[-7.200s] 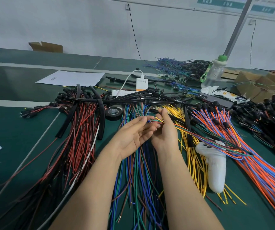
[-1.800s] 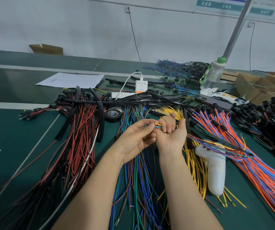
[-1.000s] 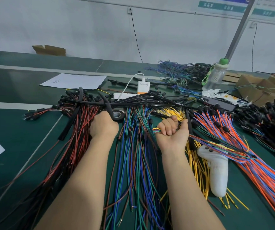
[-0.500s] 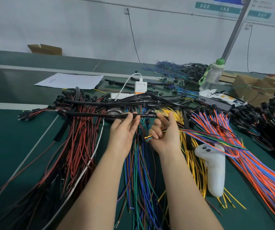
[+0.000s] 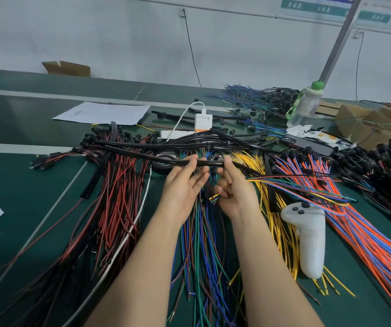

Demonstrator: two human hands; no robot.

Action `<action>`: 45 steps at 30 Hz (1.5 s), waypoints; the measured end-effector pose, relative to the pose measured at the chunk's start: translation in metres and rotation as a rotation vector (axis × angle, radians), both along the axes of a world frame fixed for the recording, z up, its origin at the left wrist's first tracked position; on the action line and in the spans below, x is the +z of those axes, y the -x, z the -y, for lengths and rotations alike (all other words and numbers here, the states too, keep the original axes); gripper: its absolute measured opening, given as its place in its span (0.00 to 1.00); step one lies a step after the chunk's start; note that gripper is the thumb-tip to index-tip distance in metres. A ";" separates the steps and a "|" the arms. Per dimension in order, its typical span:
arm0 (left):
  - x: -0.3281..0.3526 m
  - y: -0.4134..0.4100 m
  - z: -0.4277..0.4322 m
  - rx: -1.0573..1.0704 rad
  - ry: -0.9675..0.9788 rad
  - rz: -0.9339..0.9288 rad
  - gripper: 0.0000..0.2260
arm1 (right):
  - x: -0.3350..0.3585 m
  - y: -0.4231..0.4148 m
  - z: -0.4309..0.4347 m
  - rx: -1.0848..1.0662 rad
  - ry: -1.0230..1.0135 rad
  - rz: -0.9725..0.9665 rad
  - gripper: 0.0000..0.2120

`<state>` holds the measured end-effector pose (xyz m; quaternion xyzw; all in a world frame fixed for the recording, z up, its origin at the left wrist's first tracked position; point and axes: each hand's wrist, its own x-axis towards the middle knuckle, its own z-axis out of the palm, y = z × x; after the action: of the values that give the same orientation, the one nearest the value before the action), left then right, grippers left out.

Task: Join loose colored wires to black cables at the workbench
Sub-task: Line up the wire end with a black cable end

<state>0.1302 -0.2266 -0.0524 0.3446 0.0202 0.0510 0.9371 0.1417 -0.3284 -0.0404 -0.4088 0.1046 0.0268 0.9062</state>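
Black cable [image 5: 142,156], smooth tube, pinched in left grip [image 5: 182,187]; right grip [image 5: 235,192] clutches coloured wires [image 5: 284,182].

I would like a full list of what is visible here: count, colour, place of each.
long black cable: one, black, held between both hands
bundle of mixed thin wires: one, multicoloured, in right hand
red and black wires: many, left
blue and green wires: many, centre
yellow wires: many, right of centre
orange and blue wires: many, far right
white plastic controller: one, by yellow wires
black tape roll: one, under the cable
white charger block: one, rear centre
left hand: one, pinches cable
right hand: one, grips bundle
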 end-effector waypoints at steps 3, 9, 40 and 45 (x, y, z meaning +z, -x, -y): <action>0.000 -0.001 0.000 0.044 -0.015 -0.009 0.07 | -0.001 -0.001 0.000 -0.045 -0.007 0.003 0.07; 0.002 0.002 0.004 0.064 -0.074 0.000 0.04 | -0.001 0.000 -0.001 0.092 -0.053 0.107 0.04; 0.001 -0.003 -0.030 0.649 -0.093 -0.148 0.11 | -0.001 -0.004 0.018 -0.292 0.037 -0.033 0.14; -0.001 -0.007 -0.039 0.697 -0.021 -0.214 0.08 | -0.003 -0.006 0.020 -0.334 0.046 -0.045 0.15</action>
<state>0.1372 -0.1877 -0.0536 0.3299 0.2339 0.3311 0.8526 0.1475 -0.3480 -0.0438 -0.4059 0.1920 -0.1174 0.8858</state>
